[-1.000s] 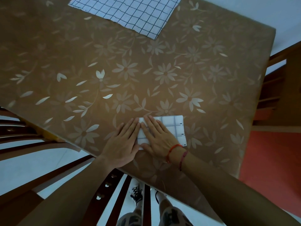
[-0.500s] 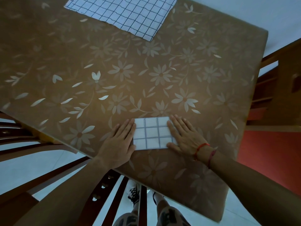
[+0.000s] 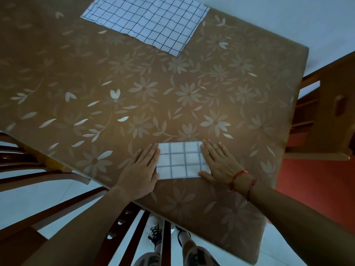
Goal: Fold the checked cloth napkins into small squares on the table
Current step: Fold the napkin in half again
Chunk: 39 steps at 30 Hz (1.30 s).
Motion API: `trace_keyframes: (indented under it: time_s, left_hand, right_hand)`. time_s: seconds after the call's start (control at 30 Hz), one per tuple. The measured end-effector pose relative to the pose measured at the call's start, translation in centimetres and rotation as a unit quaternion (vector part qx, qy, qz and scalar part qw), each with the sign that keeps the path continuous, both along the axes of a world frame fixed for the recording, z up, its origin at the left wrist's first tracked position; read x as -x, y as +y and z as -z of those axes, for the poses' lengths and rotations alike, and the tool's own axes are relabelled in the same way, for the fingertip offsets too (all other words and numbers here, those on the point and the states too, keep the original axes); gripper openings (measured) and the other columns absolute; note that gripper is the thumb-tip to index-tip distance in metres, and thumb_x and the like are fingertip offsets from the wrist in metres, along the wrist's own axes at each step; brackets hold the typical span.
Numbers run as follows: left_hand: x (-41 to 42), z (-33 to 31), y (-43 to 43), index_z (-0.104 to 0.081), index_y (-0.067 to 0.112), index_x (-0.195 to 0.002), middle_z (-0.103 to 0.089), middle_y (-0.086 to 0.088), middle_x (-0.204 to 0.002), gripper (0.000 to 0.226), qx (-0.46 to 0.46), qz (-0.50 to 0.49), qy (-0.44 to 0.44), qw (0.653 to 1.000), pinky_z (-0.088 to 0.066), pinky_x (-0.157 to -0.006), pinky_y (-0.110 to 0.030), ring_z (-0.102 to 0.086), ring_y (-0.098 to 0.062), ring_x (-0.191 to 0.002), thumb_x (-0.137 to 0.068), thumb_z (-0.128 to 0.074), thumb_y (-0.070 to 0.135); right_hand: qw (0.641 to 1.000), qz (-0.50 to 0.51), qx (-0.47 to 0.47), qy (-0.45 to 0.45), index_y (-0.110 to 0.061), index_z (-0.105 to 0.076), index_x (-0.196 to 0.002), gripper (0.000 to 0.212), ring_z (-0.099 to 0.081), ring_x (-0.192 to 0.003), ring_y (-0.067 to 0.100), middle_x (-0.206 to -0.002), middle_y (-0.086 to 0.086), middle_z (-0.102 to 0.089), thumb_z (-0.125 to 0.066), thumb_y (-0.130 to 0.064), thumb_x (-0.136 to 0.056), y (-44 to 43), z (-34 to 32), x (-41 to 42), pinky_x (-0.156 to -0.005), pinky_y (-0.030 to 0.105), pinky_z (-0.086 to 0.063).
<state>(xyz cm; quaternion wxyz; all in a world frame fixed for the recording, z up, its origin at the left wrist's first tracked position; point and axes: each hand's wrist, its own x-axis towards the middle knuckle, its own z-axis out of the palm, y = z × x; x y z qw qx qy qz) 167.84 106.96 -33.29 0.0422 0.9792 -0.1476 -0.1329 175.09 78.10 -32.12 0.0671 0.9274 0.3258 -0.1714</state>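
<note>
**Folded napkin sits between my hands, long axis left-right**

Left hand (image 3: pixel 141 169): flat on the surface (image 3: pixel 76 83), fingers straight and together, palm down. The index-finger side touches the left short edge of the folded napkin (image 3: pixel 182 161). Holding nothing.

Folded napkin: directly between the two hands, near my edge of the surface. It's a rectangle, a bit wider than deep, with the long axis running from one hand to the other. The layers look flat and the edges look lined up.

Right hand (image 3: pixel 219 164): also flat, with the fingers straight. The fingers overlap the right short edge and the thumb lies at the near right corner. It presses without gripping. There's a red cord (image 3: pixel 240 174) on that wrist.

My read: this one is either done or one fold short of a true square. If it needs another fold, it goes across the long axis, one short end carried over to the other. Either hand could lift its end, since both are equally close.

Flat napkin (image 3: pixel 146 22): unfolded, well apart, straight ahead past my fingertips at the far edge. It lies more in line with the left hand than the right, so the left reaches it first. Probably the next piece.
</note>
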Motion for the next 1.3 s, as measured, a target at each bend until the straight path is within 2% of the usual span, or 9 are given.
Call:
trace_keyframes:
  time_s: [0.1, 0.23, 0.37, 0.5, 0.63, 0.73, 1.0, 1.13, 1.3]
  left_hand:
    - [-0.1, -0.2, -0.2, -0.015, 0.005, -0.152, -0.009, -0.01, -0.16, 0.07, 0.002, -0.003, -0.007, 1.0, -0.011, -0.118, -0.041, -0.005, -0.02, -0.148, -0.092, -0.027, 0.041]
    - [-0.1, -0.4, -0.5, -0.022, 0.004, -0.15, -0.015, -0.011, -0.159, 0.069, 0.01, -0.01, -0.007, 1.0, -0.02, -0.118, -0.044, -0.011, -0.021, -0.148, -0.091, -0.026, 0.04]
    - [0.0, -0.4, -0.6, -0.021, 0.005, -0.151, -0.014, -0.011, -0.16, 0.069, 0.008, -0.016, -0.003, 1.0, -0.02, -0.118, -0.045, -0.009, -0.021, -0.148, -0.091, -0.026, 0.04]
    - [0.0, -0.4, -0.7, -0.023, 0.004, -0.15, -0.016, -0.012, -0.159, 0.069, 0.012, -0.02, -0.002, 1.0, -0.022, -0.117, -0.045, -0.012, -0.022, -0.147, -0.09, -0.027, 0.038]
    - [0.0, -0.4, -0.7, -0.027, 0.003, -0.148, -0.021, -0.013, -0.158, 0.069, 0.018, -0.023, -0.003, 1.0, -0.025, -0.116, -0.046, -0.017, -0.024, -0.146, -0.089, -0.031, 0.037]
    - [-0.1, -0.3, -0.7, -0.028, 0.003, -0.148, -0.022, -0.013, -0.157, 0.069, 0.019, -0.025, -0.003, 1.0, -0.026, -0.115, -0.046, -0.018, -0.024, -0.146, -0.089, -0.031, 0.037]
    - [-0.1, -0.1, -0.5, -0.025, 0.004, -0.15, -0.017, -0.011, -0.158, 0.071, 0.028, -0.023, -0.002, 0.999, -0.021, -0.117, -0.045, -0.013, -0.023, -0.147, -0.089, -0.031, 0.039]
    - [-0.2, -0.2, -0.4, -0.024, 0.005, -0.15, -0.016, -0.01, -0.159, 0.072, 0.048, -0.026, 0.0, 0.998, -0.018, -0.118, -0.045, -0.011, -0.021, -0.147, -0.088, -0.031, 0.04]
    - [-0.4, -1.1, -0.5, -0.027, 0.004, -0.148, -0.02, -0.012, -0.158, 0.07, 0.115, -0.046, -0.004, 0.992, -0.016, -0.117, -0.042, -0.019, -0.026, -0.145, -0.087, -0.044, 0.033]
  right_hand:
    - [0.999, 0.007, -0.034, -0.013, -0.002, -0.047, -0.135, 0.079, -0.052, -0.12, 0.036, -0.133, 0.02, -0.051, -0.04, -0.06, -0.082, 1.2, -1.1, -1.0, -0.103, 0.05, -0.041]
    - [0.994, 0.055, -0.094, 0.012, -0.018, -0.039, -0.139, 0.076, -0.044, -0.118, 0.026, -0.131, 0.007, -0.046, -0.062, -0.051, -0.075, 3.6, -2.9, -2.9, -0.097, 0.037, -0.04]
    - [0.991, 0.094, -0.087, 0.045, -0.026, -0.044, -0.128, 0.07, -0.046, -0.114, 0.023, -0.126, 0.002, -0.045, -0.073, -0.045, -0.067, 5.3, -3.6, -4.6, -0.093, 0.034, -0.042]
    - [0.993, 0.098, -0.044, 0.041, -0.024, -0.051, -0.12, 0.062, -0.05, -0.111, 0.022, -0.121, 0.002, -0.052, -0.075, -0.044, -0.066, 6.1, -3.5, -5.5, -0.09, 0.032, -0.043]
    - [0.989, 0.126, -0.04, 0.065, -0.02, -0.058, -0.106, 0.05, -0.06, -0.091, 0.024, -0.102, 0.004, -0.065, -0.075, -0.043, -0.065, 6.3, -3.3, -5.6, -0.072, 0.031, -0.046]
    - [0.987, 0.138, -0.021, 0.08, -0.017, -0.063, -0.099, 0.045, -0.062, -0.085, 0.025, -0.098, 0.005, -0.066, -0.075, -0.044, -0.065, 6.5, -3.2, -5.8, -0.069, 0.031, -0.048]
    - [0.981, 0.151, -0.039, 0.113, -0.028, -0.066, -0.104, 0.043, -0.064, -0.078, 0.021, -0.09, 0.0, -0.069, -0.061, -0.052, -0.069, 6.8, -2.5, -6.1, -0.065, 0.032, -0.055]
    - [0.969, 0.187, -0.064, 0.146, -0.02, -0.066, -0.095, 0.029, -0.063, -0.078, 0.025, -0.088, 0.004, -0.068, -0.05, -0.038, -0.079, 6.6, -2.8, -6.3, -0.067, 0.032, -0.055]
    - [0.945, 0.245, -0.107, 0.185, -0.014, -0.061, -0.067, 0.019, -0.06, -0.07, 0.026, -0.067, 0.006, -0.06, -0.056, -0.024, -0.083, 6.3, -3.5, -6.1, -0.056, 0.027, -0.043]
